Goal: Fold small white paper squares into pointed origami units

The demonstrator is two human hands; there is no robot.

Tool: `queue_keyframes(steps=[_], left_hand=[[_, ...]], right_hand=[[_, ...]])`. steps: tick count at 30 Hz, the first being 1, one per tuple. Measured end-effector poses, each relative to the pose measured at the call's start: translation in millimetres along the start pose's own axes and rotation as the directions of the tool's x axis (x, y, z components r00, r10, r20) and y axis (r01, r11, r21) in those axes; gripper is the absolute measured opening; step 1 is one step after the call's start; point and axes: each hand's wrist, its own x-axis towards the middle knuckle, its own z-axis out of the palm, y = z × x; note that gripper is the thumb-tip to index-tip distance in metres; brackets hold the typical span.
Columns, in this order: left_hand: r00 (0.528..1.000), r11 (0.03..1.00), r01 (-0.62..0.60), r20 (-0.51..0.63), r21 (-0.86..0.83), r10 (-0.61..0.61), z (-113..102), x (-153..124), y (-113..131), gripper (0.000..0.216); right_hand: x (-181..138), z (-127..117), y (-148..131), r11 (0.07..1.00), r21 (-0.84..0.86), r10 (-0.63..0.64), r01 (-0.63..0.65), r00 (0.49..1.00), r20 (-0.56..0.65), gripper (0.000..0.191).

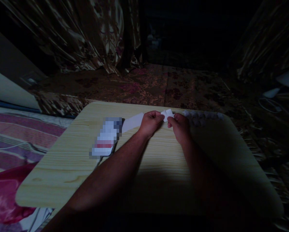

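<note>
Both hands meet over the far part of a light wooden board (69,167). My left hand (151,123) and my right hand (180,126) are closed in pinches on a small folded white paper piece (167,114) held between them. A white paper strip (132,122) lies flat just left of my left hand. A row of small folded white paper pieces (202,116) lies along the board's far edge, right of my right hand.
A blurred-out white and red object (105,137) lies on the board's left part. A striped cloth (16,138) and red plastic (4,193) are at left. Patterned carpet (158,85) and dark curtains (86,35) lie beyond. The scene is dim.
</note>
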Motion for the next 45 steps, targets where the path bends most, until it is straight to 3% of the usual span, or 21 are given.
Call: queue_keyframes(steps=[10,23,28,34,40,45], left_hand=[[0.996,0.999,-0.02,0.087,0.037,0.017,-3,2,-6,0.024],[0.998,0.999,-0.043,0.038,0.033,0.042,0,1,-5,0.028],[0.996,0.998,-0.056,-0.068,0.001,0.056,2,0,-4,0.027],[0.992,0.998,-0.067,-0.109,-0.012,0.066,6,-2,-2,0.031],[0.988,0.996,-0.092,-0.126,-0.016,0.089,4,0,-4,0.034],[0.991,0.997,-0.08,-0.105,-0.015,0.078,2,1,-7,0.023]], right_hand=[[-1,-2,0,0.998,-0.054,-0.033,0.036,0.999,0.042,0.019],[-1,1,-1,0.999,-0.035,0.005,-0.004,1.0,0.028,0.021],[1,6,5,0.999,0.029,-0.014,0.017,0.996,-0.093,0.028],[-3,6,2,0.987,-0.113,-0.139,0.118,0.97,-0.201,0.023],[-3,11,6,0.993,-0.035,-0.12,0.117,0.985,-0.121,0.027],[-2,10,9,0.995,0.014,-0.096,0.097,0.992,-0.078,0.032]])
